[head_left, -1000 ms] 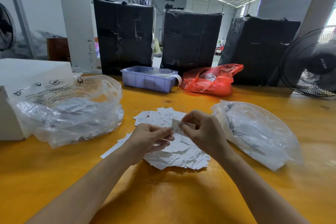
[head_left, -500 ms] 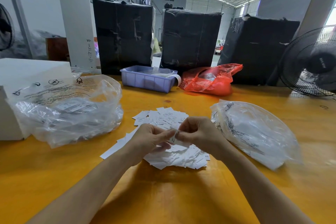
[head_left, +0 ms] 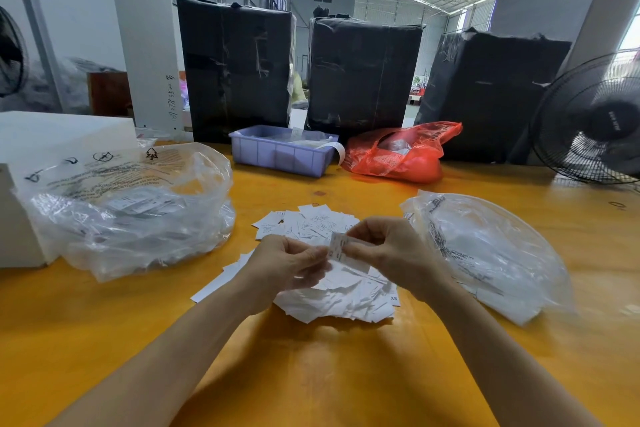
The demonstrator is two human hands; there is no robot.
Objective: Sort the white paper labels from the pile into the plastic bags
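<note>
Head view: both hands, left hand (head_left: 289,265) and right hand (head_left: 391,253), pinched one label (head_left: 337,248) over pile (head_left: 332,298); should read size, then bag.

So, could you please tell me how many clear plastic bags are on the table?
2: one clear bag left of the label pile, one clear bag right of it. None seems hidden.

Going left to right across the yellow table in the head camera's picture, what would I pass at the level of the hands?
White box → left clear plastic bag → left hand → label held between both hands → right hand → right clear plastic bag.
</note>
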